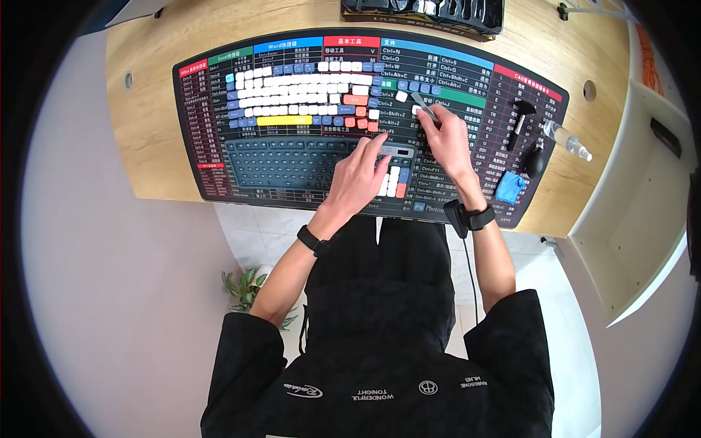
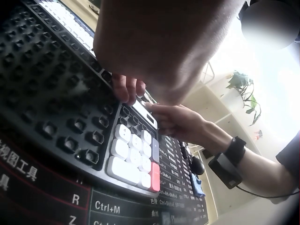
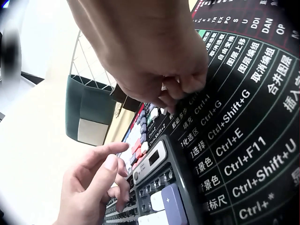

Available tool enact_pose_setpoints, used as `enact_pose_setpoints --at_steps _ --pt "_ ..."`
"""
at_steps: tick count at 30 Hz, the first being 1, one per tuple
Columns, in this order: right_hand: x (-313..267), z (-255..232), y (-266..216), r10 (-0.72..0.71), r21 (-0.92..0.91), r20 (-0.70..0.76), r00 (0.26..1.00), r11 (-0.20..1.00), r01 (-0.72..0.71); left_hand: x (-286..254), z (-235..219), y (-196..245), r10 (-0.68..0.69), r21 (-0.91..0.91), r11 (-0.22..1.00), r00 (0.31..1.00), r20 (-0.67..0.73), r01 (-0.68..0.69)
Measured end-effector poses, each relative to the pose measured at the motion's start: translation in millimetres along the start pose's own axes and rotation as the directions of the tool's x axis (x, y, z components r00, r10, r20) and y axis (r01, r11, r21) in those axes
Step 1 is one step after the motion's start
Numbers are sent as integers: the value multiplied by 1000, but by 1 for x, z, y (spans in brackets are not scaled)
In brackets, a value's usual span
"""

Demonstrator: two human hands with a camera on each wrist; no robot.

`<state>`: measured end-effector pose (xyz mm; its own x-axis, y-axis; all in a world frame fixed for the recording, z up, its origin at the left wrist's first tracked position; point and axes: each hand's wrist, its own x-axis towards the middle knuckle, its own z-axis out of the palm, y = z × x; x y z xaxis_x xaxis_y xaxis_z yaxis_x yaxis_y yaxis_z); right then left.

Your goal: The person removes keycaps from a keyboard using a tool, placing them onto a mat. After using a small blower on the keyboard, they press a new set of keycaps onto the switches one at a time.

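A dark keyboard (image 1: pixel 285 164), mostly stripped of keycaps, lies on the printed desk mat. Several white, blue and red keycaps sit on its number pad (image 2: pixel 133 154). My left hand (image 1: pixel 355 175) is over the keyboard's upper right part, beside the silver panel (image 1: pixel 396 152), fingers loosely bent and holding nothing. To the right of the keyboard, my right hand (image 1: pixel 447 139) pinches a slim grey tool (image 1: pixel 419 100) pointing up and left; its exact kind I cannot tell. Loose white keycaps (image 1: pixel 401 95) lie near the tool's tip.
Rows of loose keycaps (image 1: pixel 292 91) are laid out above the keyboard. On the mat's right are a black brush (image 1: pixel 521 117), a spray bottle (image 1: pixel 568 140), a black air blower (image 1: pixel 535 162) and a blue cloth (image 1: pixel 510 187). A black tray (image 1: pixel 423 16) stands at the back.
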<state>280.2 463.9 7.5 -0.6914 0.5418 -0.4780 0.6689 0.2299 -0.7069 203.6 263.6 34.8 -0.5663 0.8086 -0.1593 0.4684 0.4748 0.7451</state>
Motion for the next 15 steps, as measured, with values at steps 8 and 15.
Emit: enact_pose_setpoints --at_steps 8,15 --pt "-2 10 0 -41 -106 -82 996 994 32 -7 1 -8 -5 -4 1000 999 -35 5" --pt "-2 18 -7 -34 -138 -161 986 990 11 -8 2 -11 -9 9 1000 1000 -15 9"
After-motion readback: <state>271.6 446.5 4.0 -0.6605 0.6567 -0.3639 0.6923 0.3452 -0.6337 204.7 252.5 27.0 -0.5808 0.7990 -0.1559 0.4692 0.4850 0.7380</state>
